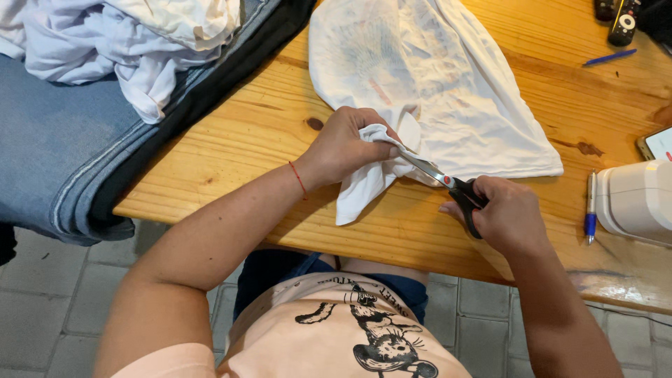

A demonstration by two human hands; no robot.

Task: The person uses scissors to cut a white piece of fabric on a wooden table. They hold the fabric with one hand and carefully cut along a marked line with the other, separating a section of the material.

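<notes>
Scissors (448, 187) with black handles meet white cloth (434, 91) at the near edge of a wooden table (231, 147), seen from above the person at work. The right hand (507, 217) is closed around the handles, fingers through the loops, while the blades point up and left into a fold of the fabric. The left hand (343, 147), a thin red cord at its wrist, is clenched on a bunched corner of the same cloth, pinching it just beside the blade tips, so the two hands sit close together with the scissors bridging them. The rest of the cloth spreads flat across the tabletop beyond the hands, faintly stained. One pair of scissors and one spread cloth are in use. Two pens lie on the table: one beside a white machine (637, 199) at the right edge (591, 206), another blue one (607, 57) far up the board. A pile of white garments (133, 42) rests on folded denim (56, 140) at upper left.
</notes>
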